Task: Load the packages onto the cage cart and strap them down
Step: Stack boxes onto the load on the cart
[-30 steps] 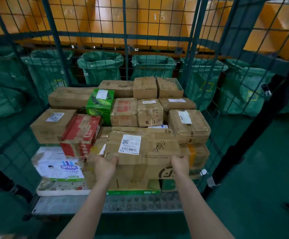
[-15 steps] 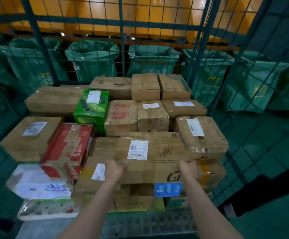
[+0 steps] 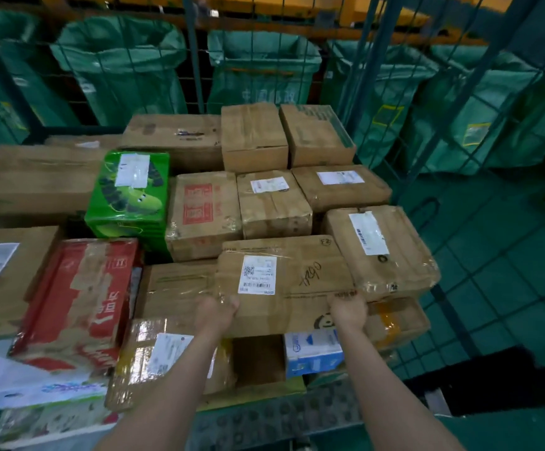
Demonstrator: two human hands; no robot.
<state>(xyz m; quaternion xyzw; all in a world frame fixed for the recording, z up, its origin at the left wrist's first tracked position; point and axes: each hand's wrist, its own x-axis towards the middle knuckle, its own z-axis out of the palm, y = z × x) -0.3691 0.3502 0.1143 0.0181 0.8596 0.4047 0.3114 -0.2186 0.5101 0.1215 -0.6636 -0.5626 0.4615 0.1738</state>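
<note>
A flat brown cardboard package (image 3: 297, 281) with a white label and handwritten marking lies on top of the stack at the front of the cage cart (image 3: 264, 415). My left hand (image 3: 216, 312) grips its near left edge and my right hand (image 3: 347, 309) grips its near right edge, fingers curled over the front side. Several other packages fill the cart: a green box (image 3: 128, 190), a red box (image 3: 79, 297), and brown taped cartons (image 3: 382, 249) behind and beside it.
The cart's blue wire mesh walls (image 3: 391, 92) stand at the back and right. Green sacks (image 3: 118, 66) hang behind the mesh. A white-blue small box (image 3: 313, 351) and a taped carton (image 3: 163, 356) sit lower at the front. Green floor (image 3: 508, 288) lies to the right.
The flat package has moved forward and deeper onto the stack with both hands still holding its near edge. The view has come closer to the cart.
</note>
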